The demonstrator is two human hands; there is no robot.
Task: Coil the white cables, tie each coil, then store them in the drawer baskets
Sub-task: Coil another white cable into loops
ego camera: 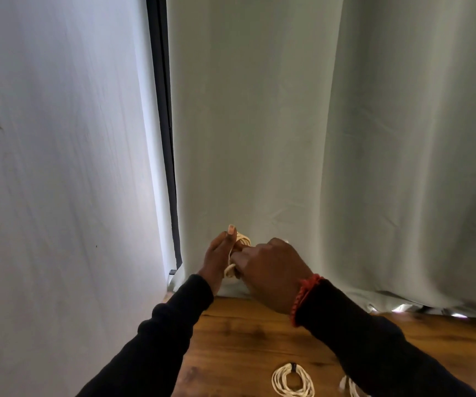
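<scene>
Tied coil point(293, 380) lies nearest; both hands seemingly grip cable point(241, 241).

Tied coil point(293, 379) on table point(245, 339) near edge, curtain point(345, 138) behind

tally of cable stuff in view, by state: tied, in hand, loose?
Tied coil on table: 1
Coil being wound, held between left hand and right hand, cable: 1
Loose cable, partly hidden under right sleeve: 1
Total: 3
</scene>
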